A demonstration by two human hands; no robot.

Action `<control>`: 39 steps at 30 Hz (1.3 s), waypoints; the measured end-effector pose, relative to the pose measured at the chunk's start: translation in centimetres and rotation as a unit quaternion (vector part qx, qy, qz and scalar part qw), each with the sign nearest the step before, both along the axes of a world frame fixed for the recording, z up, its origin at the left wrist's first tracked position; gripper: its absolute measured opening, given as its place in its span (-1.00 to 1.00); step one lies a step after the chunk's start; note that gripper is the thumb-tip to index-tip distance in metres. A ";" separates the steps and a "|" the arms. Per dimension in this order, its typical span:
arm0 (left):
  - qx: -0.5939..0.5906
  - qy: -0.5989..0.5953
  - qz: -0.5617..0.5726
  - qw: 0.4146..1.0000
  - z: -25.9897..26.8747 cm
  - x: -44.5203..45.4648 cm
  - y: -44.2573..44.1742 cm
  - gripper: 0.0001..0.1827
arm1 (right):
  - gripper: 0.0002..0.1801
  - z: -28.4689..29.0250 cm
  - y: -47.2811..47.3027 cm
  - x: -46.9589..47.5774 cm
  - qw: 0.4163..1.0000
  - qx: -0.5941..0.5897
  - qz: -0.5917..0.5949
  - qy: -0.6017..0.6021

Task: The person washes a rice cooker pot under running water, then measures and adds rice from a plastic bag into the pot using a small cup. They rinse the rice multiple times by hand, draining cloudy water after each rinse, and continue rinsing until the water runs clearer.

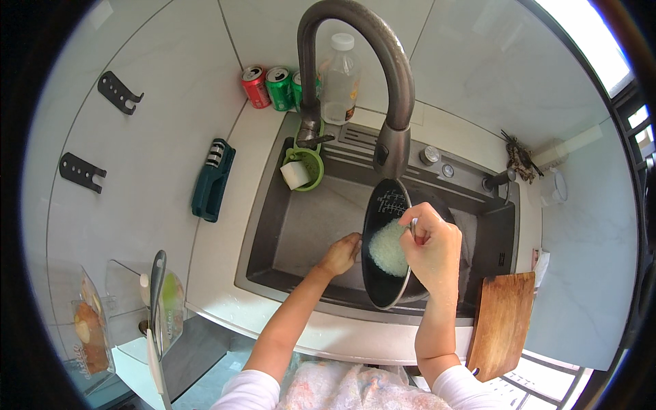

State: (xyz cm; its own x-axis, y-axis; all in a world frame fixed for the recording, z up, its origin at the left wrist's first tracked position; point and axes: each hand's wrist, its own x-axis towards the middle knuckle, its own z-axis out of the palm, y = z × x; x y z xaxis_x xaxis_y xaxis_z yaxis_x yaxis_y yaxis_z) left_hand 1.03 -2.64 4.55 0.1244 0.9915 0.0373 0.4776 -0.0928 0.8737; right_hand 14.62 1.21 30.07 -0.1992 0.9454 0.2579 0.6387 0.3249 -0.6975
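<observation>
A black rice cooker inner pot (380, 292) is tipped steeply to the left over the sink (318, 215), just below the head of the pull-down faucet (393, 154). White wet-looking rice grains (390, 249) lie against its inner wall, where level marks show. My right hand (435, 241) pinches the pot's right rim, fingers curled over it. On the opposite side, my left hand (342, 254) holds the left rim; some of its fingers are hidden. No running water can be made out.
A green strainer cup (316, 179) with a white sponge (295, 175) hangs inside the sink's back left corner. Soda cans (279, 88) and a clear plastic bottle (339, 84) stand behind. A knife sharpener (212, 182) lies left, a wooden cutting board (503, 325) right.
</observation>
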 end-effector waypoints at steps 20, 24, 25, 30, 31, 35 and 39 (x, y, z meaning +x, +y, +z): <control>-0.055 0.052 0.235 0.969 -1.2 -3.2 2.3 -0.74 | -0.49 -26.3 1.7 13.5 0.966 -0.199 -0.071 -0.148; 0.063 0.128 0.259 0.955 4.9 -4.2 5.1 -0.70 | -0.49 -24.0 1.2 12.9 0.964 -0.163 -0.086 -0.191; 0.182 0.150 0.300 0.924 6.8 -4.5 6.5 -0.68 | -0.49 -23.1 1.2 12.7 0.964 -0.139 -0.089 -0.208; 0.258 0.296 0.208 0.896 13.7 -6.4 12.4 -0.61 | -0.52 -19.7 1.8 11.4 0.992 -0.092 -0.020 -0.083; 0.207 0.272 0.208 0.916 14.2 -6.9 12.6 -0.60 | -0.53 -19.6 1.8 11.2 0.997 -0.075 -0.002 -0.035; 0.156 0.222 0.218 0.937 13.5 -6.6 10.3 -0.52 | -0.63 -22.9 2.1 10.1 0.988 -0.133 0.048 0.065; 0.093 0.080 0.234 0.964 7.7 0.6 4.3 -0.38 | -0.65 -31.2 4.9 7.0 0.957 -0.289 0.008 -0.003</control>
